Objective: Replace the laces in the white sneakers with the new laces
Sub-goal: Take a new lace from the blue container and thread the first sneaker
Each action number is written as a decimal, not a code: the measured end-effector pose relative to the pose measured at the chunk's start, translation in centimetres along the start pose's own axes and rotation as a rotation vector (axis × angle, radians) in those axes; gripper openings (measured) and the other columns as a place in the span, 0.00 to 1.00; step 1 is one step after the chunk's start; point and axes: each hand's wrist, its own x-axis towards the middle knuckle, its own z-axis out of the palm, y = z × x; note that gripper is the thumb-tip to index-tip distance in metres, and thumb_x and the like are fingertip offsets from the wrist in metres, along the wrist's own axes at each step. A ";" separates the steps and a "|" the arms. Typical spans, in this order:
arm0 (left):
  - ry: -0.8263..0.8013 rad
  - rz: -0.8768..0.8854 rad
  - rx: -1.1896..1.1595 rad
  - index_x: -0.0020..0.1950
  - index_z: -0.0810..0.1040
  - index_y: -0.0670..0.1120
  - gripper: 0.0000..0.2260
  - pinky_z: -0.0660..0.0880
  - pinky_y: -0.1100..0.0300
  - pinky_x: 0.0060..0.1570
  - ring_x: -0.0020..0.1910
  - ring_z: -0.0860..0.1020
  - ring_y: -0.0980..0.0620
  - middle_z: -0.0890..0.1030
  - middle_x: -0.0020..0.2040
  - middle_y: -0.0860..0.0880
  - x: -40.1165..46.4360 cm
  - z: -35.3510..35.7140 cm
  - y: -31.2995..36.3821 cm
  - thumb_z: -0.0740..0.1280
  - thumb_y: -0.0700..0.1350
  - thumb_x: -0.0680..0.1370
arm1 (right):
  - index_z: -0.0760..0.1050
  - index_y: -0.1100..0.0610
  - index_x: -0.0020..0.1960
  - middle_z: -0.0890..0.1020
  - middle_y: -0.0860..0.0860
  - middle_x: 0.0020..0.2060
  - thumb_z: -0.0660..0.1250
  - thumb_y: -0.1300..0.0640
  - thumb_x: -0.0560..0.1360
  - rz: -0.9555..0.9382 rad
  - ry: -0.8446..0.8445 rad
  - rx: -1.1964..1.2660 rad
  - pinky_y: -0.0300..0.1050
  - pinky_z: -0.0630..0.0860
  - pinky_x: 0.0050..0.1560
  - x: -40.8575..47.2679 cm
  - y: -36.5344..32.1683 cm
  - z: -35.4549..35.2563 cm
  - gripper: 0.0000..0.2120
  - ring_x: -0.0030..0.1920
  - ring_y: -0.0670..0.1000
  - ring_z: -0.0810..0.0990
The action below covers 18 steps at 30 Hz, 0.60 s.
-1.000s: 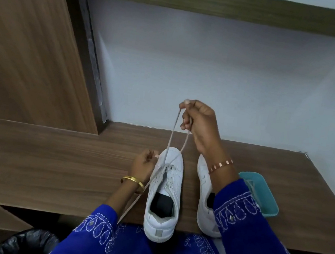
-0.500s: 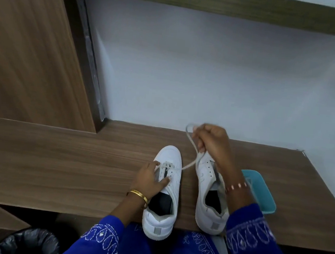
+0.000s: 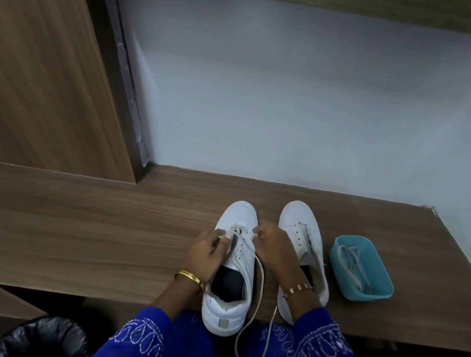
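Two white sneakers stand side by side on the wooden desk, toes pointing away from me. The left sneaker has a pale lace through its front eyelets, and the slack drops in a loop over the desk edge onto my lap. My left hand pinches at the left side of its eyelets. My right hand pinches the lace at the right side of the eyelets. The right sneaker has bare eyelets and lies partly under my right wrist.
A teal tray with more laces coiled in it sits just right of the sneakers. A wall rises behind the desk, and a wooden panel to the left. A black-lined bin stands below the desk's left edge.
My right hand came down from holding the lace high above the shoe to the left sneaker's eyelets. The lace went slack and now hangs over the desk edge. My left hand stayed at the shoe.
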 end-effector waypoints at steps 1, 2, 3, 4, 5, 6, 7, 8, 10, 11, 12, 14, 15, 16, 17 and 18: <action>0.012 -0.038 -0.036 0.36 0.74 0.48 0.14 0.64 0.60 0.40 0.37 0.71 0.54 0.72 0.35 0.51 0.2 -0.1 0.1 0.60 0.51 0.79 | 0.76 0.60 0.59 0.79 0.56 0.56 0.61 0.59 0.76 -0.013 -0.014 -0.021 0.43 0.71 0.54 0.1 0.3 0.9 0.13 0.56 0.55 0.77; 0.027 -0.071 -0.058 0.32 0.71 0.48 0.16 0.63 0.60 0.39 0.35 0.71 0.53 0.72 0.32 0.51 0.6 -0.1 0.2 0.60 0.47 0.80 | 0.75 0.60 0.60 0.79 0.56 0.56 0.62 0.59 0.76 -0.029 -0.017 -0.044 0.44 0.71 0.55 0.1 0.6 1.7 0.14 0.57 0.55 0.76; 0.022 -0.093 -0.070 0.33 0.73 0.47 0.15 0.65 0.59 0.39 0.36 0.72 0.51 0.74 0.32 0.49 0.9 -0.1 0.2 0.61 0.44 0.79 | 0.75 0.60 0.59 0.79 0.56 0.55 0.62 0.59 0.76 -0.044 0.008 -0.045 0.45 0.72 0.54 0.1 0.9 2.3 0.13 0.56 0.55 0.77; 0.002 -0.101 -0.062 0.36 0.77 0.44 0.12 0.68 0.59 0.39 0.37 0.74 0.49 0.77 0.34 0.47 1.2 -0.2 0.1 0.61 0.42 0.79 | 0.76 0.60 0.56 0.79 0.57 0.53 0.63 0.59 0.75 -0.050 0.042 -0.023 0.46 0.73 0.52 0.0 1.1 2.8 0.11 0.54 0.55 0.77; -0.017 -0.105 -0.048 0.40 0.80 0.42 0.10 0.69 0.59 0.40 0.37 0.76 0.49 0.79 0.35 0.46 1.3 -0.1 0.1 0.62 0.41 0.78 | 0.77 0.61 0.51 0.79 0.57 0.49 0.63 0.60 0.75 -0.057 0.075 -0.007 0.47 0.74 0.50 0.0 1.2 3.1 0.08 0.51 0.56 0.78; -0.022 -0.103 -0.034 0.41 0.80 0.41 0.09 0.70 0.59 0.39 0.37 0.76 0.50 0.80 0.35 0.46 1.4 -0.2 0.2 0.62 0.40 0.78 | 0.78 0.61 0.46 0.79 0.57 0.45 0.63 0.61 0.74 -0.067 0.096 -0.006 0.48 0.75 0.47 -0.1 1.2 3.3 0.06 0.47 0.56 0.78; -0.014 -0.103 -0.030 0.42 0.80 0.41 0.09 0.71 0.59 0.39 0.36 0.76 0.49 0.80 0.35 0.46 1.4 -0.2 0.2 0.62 0.39 0.77 | 0.78 0.62 0.42 0.79 0.57 0.42 0.62 0.62 0.74 -0.084 0.108 -0.022 0.48 0.75 0.44 -0.1 1.1 3.5 0.07 0.45 0.56 0.78; -0.007 -0.106 -0.030 0.42 0.81 0.40 0.08 0.72 0.57 0.40 0.37 0.77 0.48 0.80 0.36 0.44 1.4 -0.1 0.1 0.62 0.39 0.77 | 0.77 0.63 0.40 0.79 0.57 0.40 0.61 0.63 0.73 -0.098 0.115 -0.033 0.48 0.75 0.43 -0.1 1.1 3.6 0.07 0.43 0.55 0.78; -0.015 -0.101 -0.025 0.43 0.81 0.39 0.07 0.72 0.56 0.41 0.39 0.78 0.45 0.81 0.38 0.42 1.4 0.1 -0.2 0.63 0.37 0.76 | 0.76 0.64 0.36 0.77 0.54 0.35 0.62 0.65 0.73 -0.140 0.127 0.029 0.44 0.71 0.40 -0.4 0.4 3.1 0.08 0.39 0.50 0.75; -0.022 -0.087 -0.005 0.44 0.80 0.39 0.07 0.71 0.56 0.40 0.39 0.77 0.45 0.81 0.39 0.41 1.4 0.1 -0.3 0.63 0.37 0.75 | 0.74 0.62 0.34 0.74 0.50 0.33 0.63 0.65 0.73 -0.174 0.107 0.103 0.41 0.68 0.39 -0.8 -0.3 2.7 0.09 0.36 0.45 0.73; -0.025 -0.076 0.019 0.44 0.80 0.40 0.07 0.69 0.58 0.39 0.40 0.77 0.44 0.81 0.39 0.42 1.5 0.1 -0.3 0.63 0.37 0.75 | 0.72 0.58 0.32 0.72 0.46 0.32 0.63 0.65 0.74 -0.203 0.054 0.185 0.37 0.67 0.39 -1.2 -1.2 2.2 0.11 0.34 0.42 0.72; -0.032 -0.068 0.056 0.45 0.80 0.40 0.06 0.65 0.60 0.39 0.43 0.77 0.44 0.80 0.41 0.43 1.7 0.1 -0.6 0.63 0.36 0.74 | 0.71 0.55 0.36 0.74 0.46 0.34 0.64 0.63 0.75 -0.252 -0.092 0.302 0.34 0.68 0.41 -2.2 -2.9 1.6 0.10 0.35 0.40 0.73; -0.042 -0.063 0.082 0.46 0.80 0.39 0.07 0.63 0.61 0.38 0.43 0.76 0.46 0.78 0.41 0.46 1.8 0.0 -0.4 0.63 0.35 0.74 | 0.73 0.55 0.39 0.76 0.47 0.37 0.64 0.62 0.76 -0.264 -0.145 0.343 0.35 0.69 0.43 -2.6 -3.5 1.7 0.07 0.37 0.40 0.73; -0.064 -0.064 0.126 0.46 0.79 0.38 0.06 0.62 0.62 0.38 0.41 0.74 0.48 0.76 0.40 0.47 1.9 -0.1 -0.2 0.62 0.35 0.74 | 0.75 0.56 0.43 0.76 0.47 0.38 0.65 0.61 0.76 -0.265 -0.176 0.366 0.35 0.70 0.44 -2.9 -3.8 2.0 0.04 0.38 0.41 0.73; -0.091 -0.050 0.177 0.45 0.79 0.37 0.06 0.61 0.62 0.36 0.41 0.73 0.49 0.74 0.39 0.48 1.9 -0.1 -0.3 0.62 0.35 0.74 | 0.77 0.57 0.46 0.76 0.47 0.39 0.65 0.60 0.76 -0.265 -0.183 0.371 0.32 0.69 0.43 -3.1 -4.0 2.2 0.03 0.38 0.40 0.73; -0.116 -0.038 0.212 0.45 0.78 0.37 0.06 0.61 0.62 0.36 0.40 0.73 0.49 0.74 0.38 0.49 2.0 -0.2 -0.3 0.62 0.35 0.74 | 0.78 0.59 0.47 0.76 0.46 0.40 0.65 0.60 0.76 -0.257 -0.182 0.374 0.29 0.68 0.42 -3.2 -4.0 2.5 0.04 0.38 0.39 0.73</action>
